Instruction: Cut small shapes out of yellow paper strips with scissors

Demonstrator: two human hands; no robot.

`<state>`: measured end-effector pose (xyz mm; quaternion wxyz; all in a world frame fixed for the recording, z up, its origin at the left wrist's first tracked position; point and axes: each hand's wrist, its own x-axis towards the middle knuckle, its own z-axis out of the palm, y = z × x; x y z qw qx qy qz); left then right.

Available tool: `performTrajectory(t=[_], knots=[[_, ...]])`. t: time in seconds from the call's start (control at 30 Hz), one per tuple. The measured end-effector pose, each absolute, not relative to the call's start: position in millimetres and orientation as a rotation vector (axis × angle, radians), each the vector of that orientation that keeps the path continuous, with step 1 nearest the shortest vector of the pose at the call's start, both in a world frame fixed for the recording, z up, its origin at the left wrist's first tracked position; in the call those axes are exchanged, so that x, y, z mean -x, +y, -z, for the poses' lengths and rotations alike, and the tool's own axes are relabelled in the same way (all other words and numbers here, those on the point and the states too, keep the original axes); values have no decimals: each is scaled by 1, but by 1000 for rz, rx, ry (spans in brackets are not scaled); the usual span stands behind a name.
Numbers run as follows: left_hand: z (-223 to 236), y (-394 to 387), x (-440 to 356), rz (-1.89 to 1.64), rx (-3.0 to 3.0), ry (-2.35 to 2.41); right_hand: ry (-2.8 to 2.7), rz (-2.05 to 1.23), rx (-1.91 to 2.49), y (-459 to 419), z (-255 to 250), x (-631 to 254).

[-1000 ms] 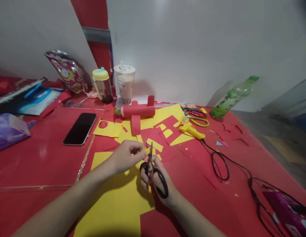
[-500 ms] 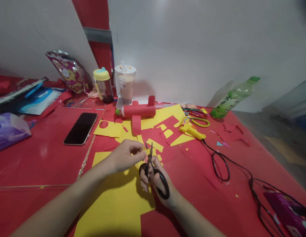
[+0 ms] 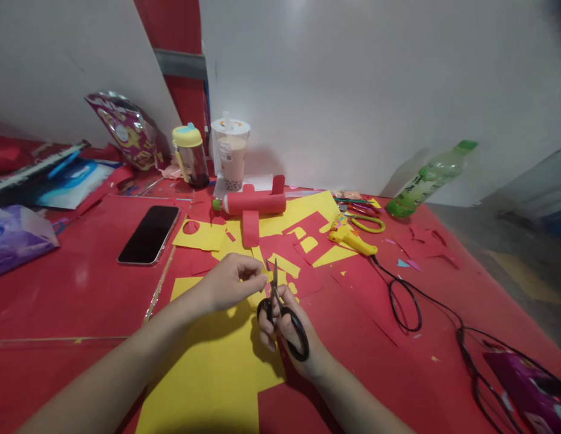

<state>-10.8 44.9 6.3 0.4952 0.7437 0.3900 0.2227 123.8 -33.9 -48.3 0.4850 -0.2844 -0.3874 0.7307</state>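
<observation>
My right hand (image 3: 294, 322) holds black-handled scissors (image 3: 296, 335), fingers through the loops, with the blades slightly apart and pointing away from me. Close to the blades, my left hand (image 3: 235, 280) is closed in a pinch. Whatever sits between its fingertips is too small to make out. Under both hands lies a large yellow paper sheet (image 3: 208, 367). Small yellow paper pieces (image 3: 284, 265) are scattered just beyond the scissors. Farther back rests a red paper-wrapped bottle (image 3: 257, 204) on its side, with red strips attached and a green cap.
A yellow glue gun (image 3: 352, 240) with a black cord lies to the right. A phone (image 3: 149, 235) lies left. Along the back stand a yellow-lidded bottle (image 3: 192, 160), a bubble tea cup (image 3: 232, 157) and a leaning green bottle (image 3: 427, 181). A snack bag (image 3: 126, 132) stands back left.
The scissors and my right hand have shifted very slightly left and up. My left hand stays in nearly the same pinch.
</observation>
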Motion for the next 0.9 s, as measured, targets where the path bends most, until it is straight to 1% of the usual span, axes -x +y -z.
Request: performTrajectory(t=[0.3,0.9], knots=[[-8,46,10,-511,-1772,956,-970,-1757,728,-34,47,-123],[-5,44,9,-516,-1685,895,-915,-1784,623,-35,50,-122]])
